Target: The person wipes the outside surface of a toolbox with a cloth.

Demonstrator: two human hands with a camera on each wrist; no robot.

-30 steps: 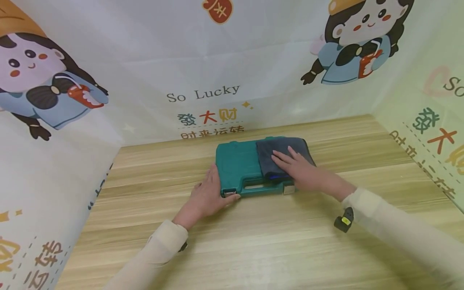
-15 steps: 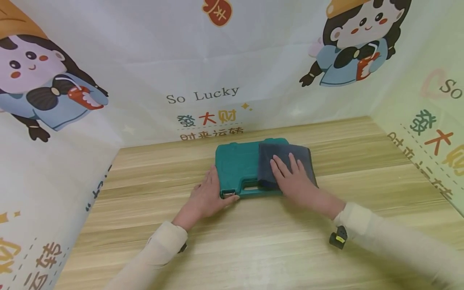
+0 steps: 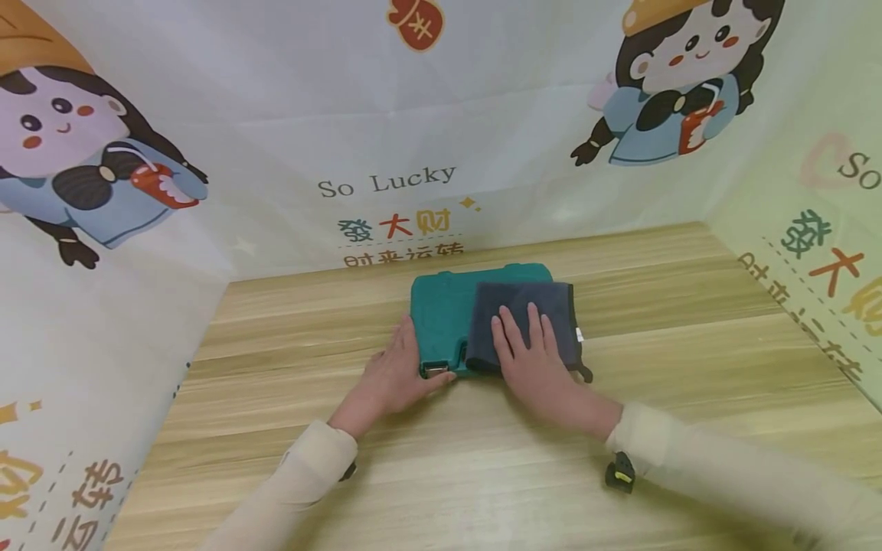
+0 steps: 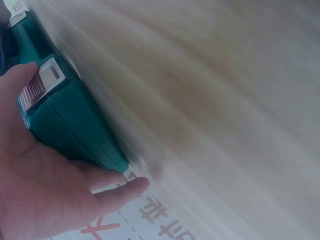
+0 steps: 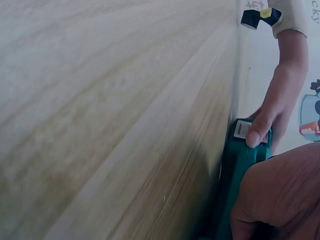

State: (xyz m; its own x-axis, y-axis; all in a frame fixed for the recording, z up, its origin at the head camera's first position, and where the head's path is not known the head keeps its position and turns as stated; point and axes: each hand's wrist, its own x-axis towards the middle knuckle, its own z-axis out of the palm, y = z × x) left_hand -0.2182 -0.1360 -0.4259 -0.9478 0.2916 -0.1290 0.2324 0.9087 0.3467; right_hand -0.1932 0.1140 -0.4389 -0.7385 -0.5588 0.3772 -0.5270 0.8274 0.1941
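A teal plastic carrying case with metal latches lies flat on the wooden table. My left hand holds its front left corner, fingers along the left side and thumb at the front latch. A folded dark grey cloth covers the right part of the case lid. On that cloth my right hand lies flat with its fingers stretched out, pressing down. Cloth and hand hide most of the case's handle and its right latch. In the right wrist view the left thumb touches the latch side of the case.
The wooden table runs around the case on all sides. Printed fabric walls stand at the back, left and right. Both wrists carry small black devices, such as the one at the right sleeve.
My right hand has slid the cloth left and toward the front edge of the case, across the handle. My left hand and the case have stayed in place.
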